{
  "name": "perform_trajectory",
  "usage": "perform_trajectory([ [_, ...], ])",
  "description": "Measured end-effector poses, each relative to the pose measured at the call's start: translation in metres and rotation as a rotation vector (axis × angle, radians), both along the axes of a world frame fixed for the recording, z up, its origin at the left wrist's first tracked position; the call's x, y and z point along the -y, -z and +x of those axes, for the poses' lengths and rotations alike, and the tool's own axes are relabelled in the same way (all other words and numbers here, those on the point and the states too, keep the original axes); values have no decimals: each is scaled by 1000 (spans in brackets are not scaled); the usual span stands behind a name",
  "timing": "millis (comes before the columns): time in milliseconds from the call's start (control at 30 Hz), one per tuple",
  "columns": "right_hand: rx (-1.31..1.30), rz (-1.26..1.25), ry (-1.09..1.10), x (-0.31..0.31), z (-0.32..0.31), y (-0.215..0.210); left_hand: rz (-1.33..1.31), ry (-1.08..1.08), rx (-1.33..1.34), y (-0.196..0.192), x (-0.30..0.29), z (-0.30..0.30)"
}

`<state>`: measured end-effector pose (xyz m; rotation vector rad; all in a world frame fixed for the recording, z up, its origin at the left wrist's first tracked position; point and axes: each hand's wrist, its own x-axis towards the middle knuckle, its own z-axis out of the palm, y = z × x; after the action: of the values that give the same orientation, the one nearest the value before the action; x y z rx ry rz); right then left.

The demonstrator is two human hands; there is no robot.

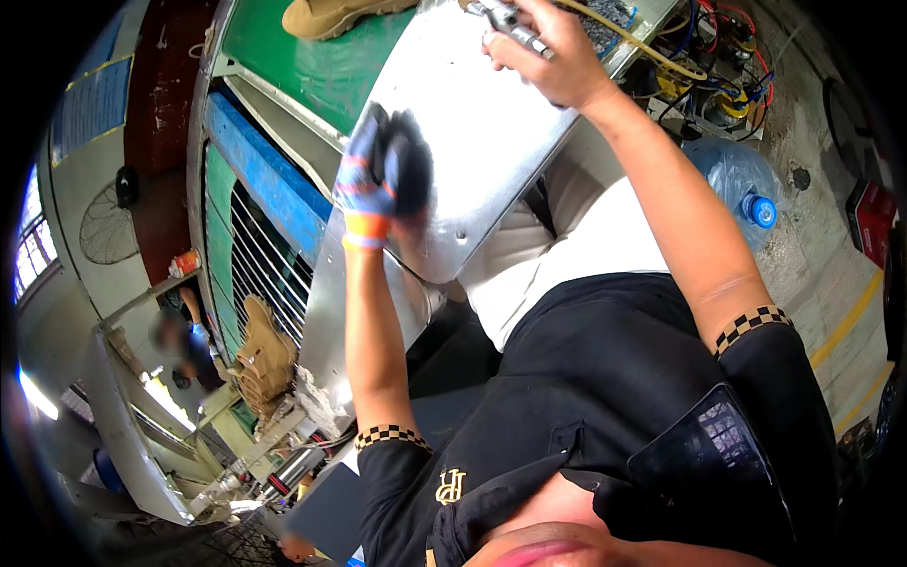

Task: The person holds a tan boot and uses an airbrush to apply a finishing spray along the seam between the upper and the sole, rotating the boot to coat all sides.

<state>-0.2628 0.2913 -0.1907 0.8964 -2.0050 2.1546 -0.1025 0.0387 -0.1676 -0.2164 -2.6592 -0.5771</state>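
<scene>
My right hand [553, 47], bare, is closed around a silver metal hand tool [510, 26] shaped like an air gun, cut off in part by the top edge. Below it lies a shiny sheet-metal surface [472, 132]. My left hand [367, 184] wears a blue, grey and orange work glove with dark fingers. Its fingers look stretched out over the left edge of the metal, somewhat blurred, and nothing shows in them. Beside the glove, a dark patch on the metal looks like its shadow or reflection. A tan boot [331, 17] lies on the green surface [293, 71] beyond.
A yellowish hose [642, 45] passes behind my right hand; whether it joins the tool is unclear. Tangled wires and fittings [727, 71] sit at the right, near a large clear bottle [737, 184]. Tan boots [265, 354] stand left by a wire rack [269, 260]. Another person [184, 340] is farther left.
</scene>
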Motion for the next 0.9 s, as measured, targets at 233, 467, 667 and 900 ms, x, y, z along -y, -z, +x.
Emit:
perform_trajectory([
  [233,383,-76,-113,3,8,10,38,-257,201,-4,9,156],
  [467,561,-82,-66,21,36,-5,-21,-893,-50,3,173,310],
  [667,198,136,-203,88,97,19,-519,-1516,-189,-34,393,430],
  [900,-46,168,-294,94,92,25,-265,-1911,547,-71,573,502],
])
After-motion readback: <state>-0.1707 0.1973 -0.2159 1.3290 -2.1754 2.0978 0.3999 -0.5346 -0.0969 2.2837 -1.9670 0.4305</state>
